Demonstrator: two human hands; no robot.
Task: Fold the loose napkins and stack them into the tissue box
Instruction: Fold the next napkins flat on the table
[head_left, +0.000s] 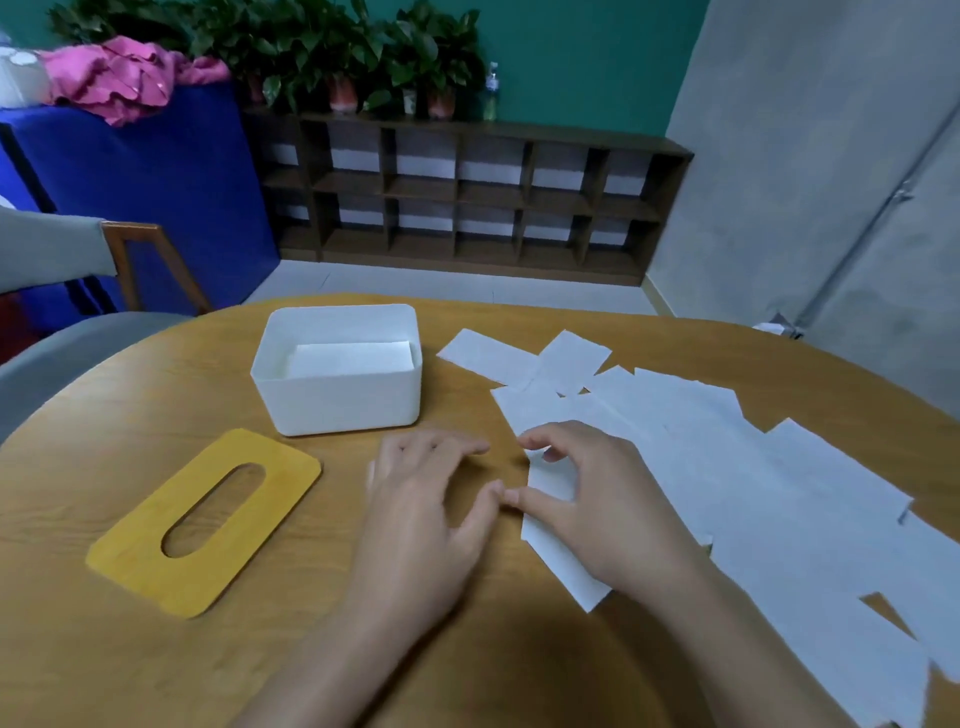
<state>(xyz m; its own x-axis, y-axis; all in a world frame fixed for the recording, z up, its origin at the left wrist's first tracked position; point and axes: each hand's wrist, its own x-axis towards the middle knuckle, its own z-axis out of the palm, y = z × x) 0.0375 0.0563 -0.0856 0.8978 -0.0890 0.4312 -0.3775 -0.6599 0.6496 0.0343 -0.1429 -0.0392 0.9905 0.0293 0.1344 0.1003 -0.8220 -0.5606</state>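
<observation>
- A folded napkin is pinched by the right hand, thumb and fingers curled over its upper end; its lower corner lies flat on the wooden table.
- The left hand is held spread and relaxed just beside the right hand, gripping nothing.
- Loose napkins are scattered in an overlapping spread across the right side of the table.
- A yellow slotted lid is laid flat at the left.
- Farther back, the white tissue box stands open, with folded napkins stacked inside it.
- A dark shelf unit is seen against the far wall.
</observation>
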